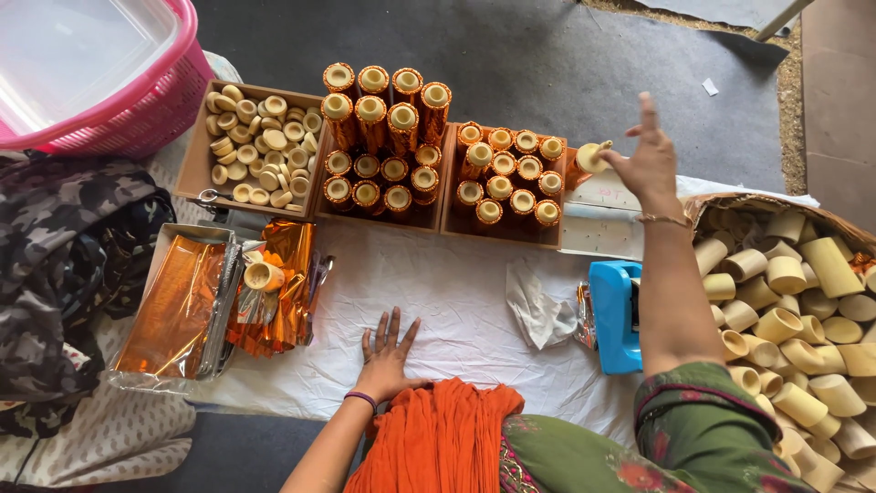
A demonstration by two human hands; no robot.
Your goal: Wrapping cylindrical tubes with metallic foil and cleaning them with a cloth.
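The left hand lay flat on the white cloth, fingers spread, holding nothing. Just beyond lay orange foil sheets and a blue tape dispenser. Farther off, the right hand reached out, fingers mostly splayed, its fingertips pinching a cream tube beside the box of foil-wrapped tubes.

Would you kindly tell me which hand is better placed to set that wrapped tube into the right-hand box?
Probably the right hand: it holds the wrapped tube beside the box. The left hand lies flat on the white cloth, farther away.
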